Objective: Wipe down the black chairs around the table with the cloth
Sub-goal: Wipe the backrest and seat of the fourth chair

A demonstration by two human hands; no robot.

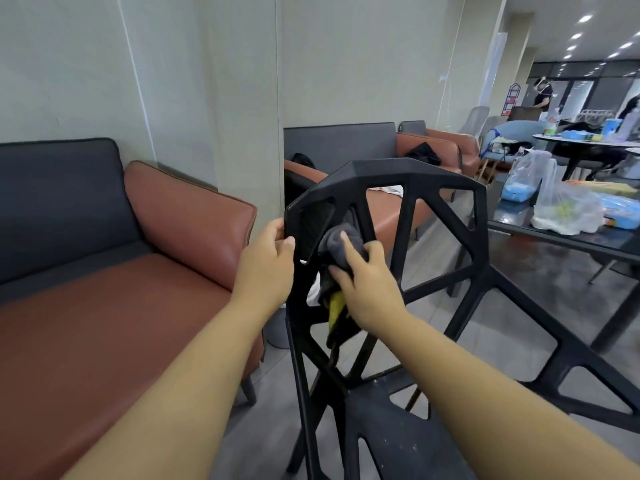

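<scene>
- Black chair (408, 188) stands beside the dark table (561, 237), backrest toward the wearer.
- Left hand (268, 268) grips the backrest's left edge, probably steadying it.
- Right hand (367, 282) clutches grey cloth (341, 245), pressed onto a strut for wiping.

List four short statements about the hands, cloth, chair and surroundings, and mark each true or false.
1. The left hand grips the left edge of the black chair back. True.
2. The right hand holds nothing. False: it holds a grey cloth against a strut of the chair's back.
3. The sofa has a green seat. False: the seat is reddish brown.
4. The dark table at the right bears plastic bags. True.
</scene>
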